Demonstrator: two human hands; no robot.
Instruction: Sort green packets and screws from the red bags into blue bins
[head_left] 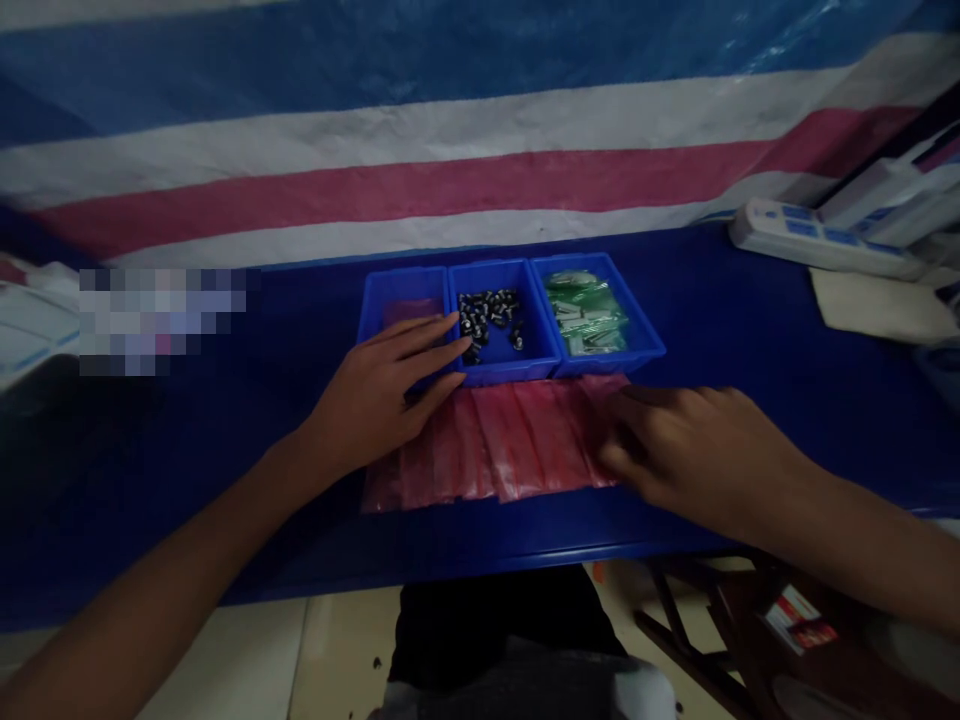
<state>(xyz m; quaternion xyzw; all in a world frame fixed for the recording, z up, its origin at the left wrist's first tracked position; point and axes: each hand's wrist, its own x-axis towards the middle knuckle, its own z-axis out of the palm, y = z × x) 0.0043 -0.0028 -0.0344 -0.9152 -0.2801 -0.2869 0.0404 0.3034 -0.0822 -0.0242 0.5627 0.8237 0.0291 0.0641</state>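
Observation:
My left hand point(382, 385) reaches over the left blue bin, fingers stretched out and a little spread, fingertips by the near-left side of the middle bin. In the middle bin point(510, 368) lies a heap of small black screws point(487, 308). The left bin point(405, 280) shows some reddish plastic, partly hidden by my hand. Along the front of the bins, red plastic bags point(517, 440) overlap in a row. At the row's right end, my right hand point(675, 440) has curled fingers gripping the edge of the last bag; its fingertips are dark and slightly blurred.
The right bin point(649, 350) holds green-tinted clear packets point(589, 310) with pale pieces inside. A white power strip point(817, 235) and a beige pad point(881, 303) lie at the right. A striped sheet point(480, 190) hangs behind the blue table point(300, 540). A brown stool point(739, 625) stands below right.

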